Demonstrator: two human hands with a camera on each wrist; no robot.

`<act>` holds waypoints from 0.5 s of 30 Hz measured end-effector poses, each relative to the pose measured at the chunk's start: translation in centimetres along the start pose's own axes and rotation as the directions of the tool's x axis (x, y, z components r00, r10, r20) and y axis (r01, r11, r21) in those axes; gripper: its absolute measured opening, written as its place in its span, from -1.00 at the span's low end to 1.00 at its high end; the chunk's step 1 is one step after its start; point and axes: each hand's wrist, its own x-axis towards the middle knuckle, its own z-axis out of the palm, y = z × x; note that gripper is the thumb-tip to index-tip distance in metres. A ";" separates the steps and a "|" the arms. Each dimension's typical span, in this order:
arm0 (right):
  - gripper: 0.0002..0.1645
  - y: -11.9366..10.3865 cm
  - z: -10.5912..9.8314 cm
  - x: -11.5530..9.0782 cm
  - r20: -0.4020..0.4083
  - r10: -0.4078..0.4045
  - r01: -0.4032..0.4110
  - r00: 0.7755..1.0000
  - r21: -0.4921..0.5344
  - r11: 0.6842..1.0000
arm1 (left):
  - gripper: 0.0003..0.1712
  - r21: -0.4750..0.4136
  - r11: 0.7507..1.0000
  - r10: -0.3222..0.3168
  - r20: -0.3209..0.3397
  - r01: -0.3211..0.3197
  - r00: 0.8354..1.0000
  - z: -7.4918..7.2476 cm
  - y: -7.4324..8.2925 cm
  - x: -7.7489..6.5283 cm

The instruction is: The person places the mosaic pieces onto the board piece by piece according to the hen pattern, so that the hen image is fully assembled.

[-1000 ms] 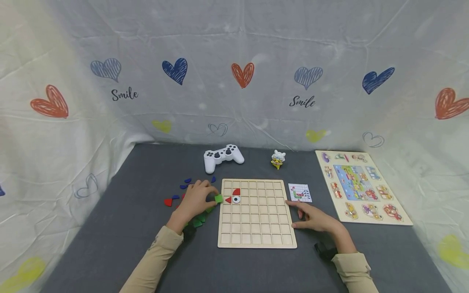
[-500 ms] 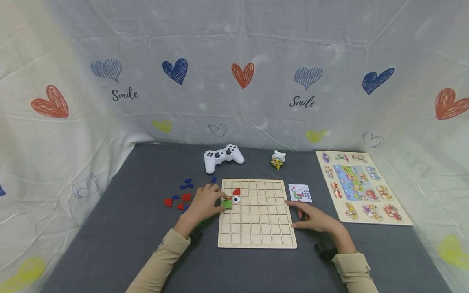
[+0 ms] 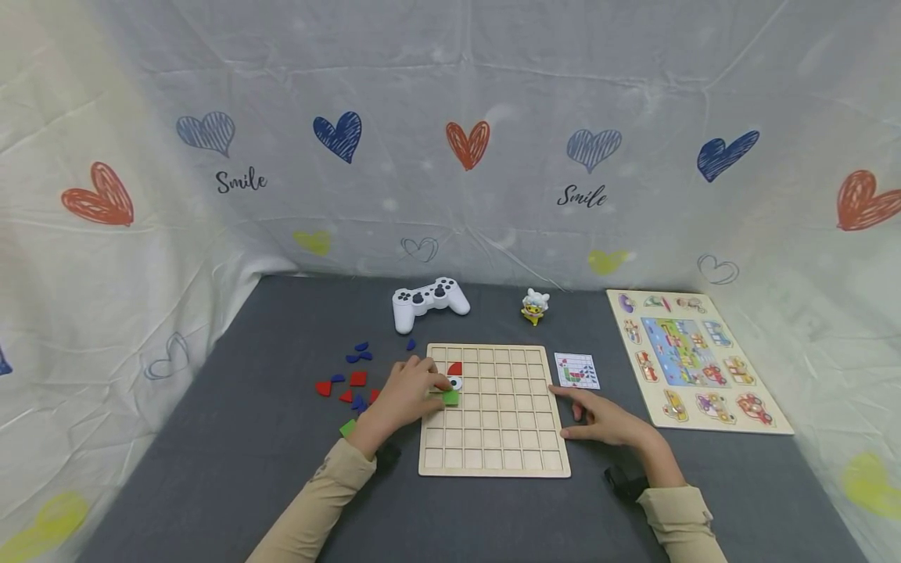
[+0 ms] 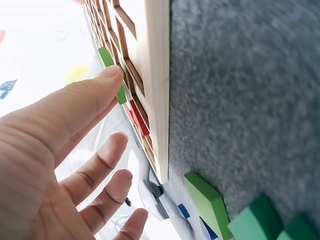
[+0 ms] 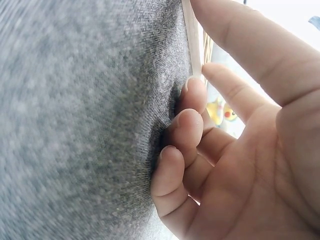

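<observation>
My left hand (image 3: 407, 395) pinches a green square tile (image 3: 451, 399) between thumb and index finger, over the left part of the wooden grid board (image 3: 507, 438). In the left wrist view the green tile (image 4: 105, 57) is tilted close over the cells, and the other fingers are spread apart. A red quarter-round piece (image 3: 455, 367) and a white eye tile (image 3: 456, 382) sit in cells just beyond it; my fingers partly cover the eye tile. My right hand (image 3: 608, 418) touches the board's right edge with index finger and thumb, its other fingers curled under.
Left of the board lie loose red pieces (image 3: 358, 378), blue pieces (image 3: 353, 359) and green pieces (image 4: 207, 202). A pattern card (image 3: 577, 371) lies to its right. Behind stand a white game controller (image 3: 429, 301) and a small figurine (image 3: 534, 306). A picture puzzle board (image 3: 693, 391) is at the far right.
My left hand has carried the green tile rightward from beside the board to over its cells, below the eye tile. More loose pieces show behind it. The right hand has stayed put.
</observation>
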 end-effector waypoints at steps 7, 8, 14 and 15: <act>-0.16 0.1 0.2 0.1 -0.002 0.018 -0.018 1.000 0.002 1.000 | -0.78 0.008 1.000 0.007 -0.001 -0.007 1.000 0.3 0.2 0.2; -0.16 0.1 0.2 0.1 -0.002 0.018 -0.018 1.000 0.001 1.000 | -0.77 0.009 1.000 0.009 0.000 -0.009 1.000 0.4 0.2 0.3; -0.15 -0.2 0.0 0.0 0.000 -0.009 0.009 1.000 0.012 1.000 | -0.77 0.022 0.999 0.024 -0.006 -0.024 1.000 0.6 0.2 0.4; -0.15 -0.2 0.0 0.0 0.000 -0.016 0.016 1.000 0.015 1.000 | -0.77 0.021 0.999 0.027 -0.005 -0.026 1.000 0.6 0.2 0.4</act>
